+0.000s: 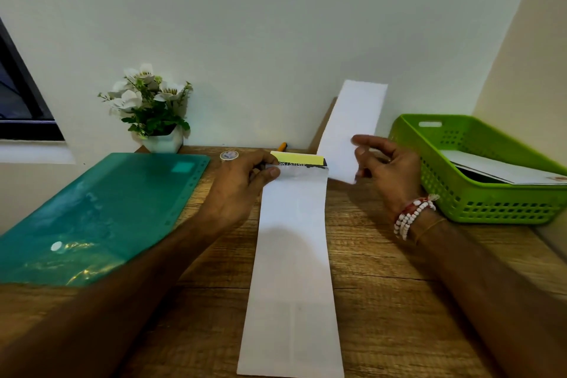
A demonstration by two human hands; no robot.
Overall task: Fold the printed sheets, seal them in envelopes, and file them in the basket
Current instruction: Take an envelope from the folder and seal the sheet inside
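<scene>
A long white envelope point(293, 270) lies lengthwise on the wooden desk point(399, 301), its open end pointing away from me. My left hand point(242, 184) pinches the flap at that far end between thumb and fingers. My right hand point(388, 169) holds a folded white sheet point(349, 132) upright by its lower end, just right of the envelope's mouth. A green perforated basket point(478, 196) stands at the right, with a white envelope point(503, 172) lying inside it.
A teal plastic folder point(92, 218) covers the left of the desk. Behind the envelope sit a yellow-topped pad point(299, 158), a small tape roll point(229, 155) and an orange pen point(282, 146). A potted white flower point(153, 107) stands by the wall.
</scene>
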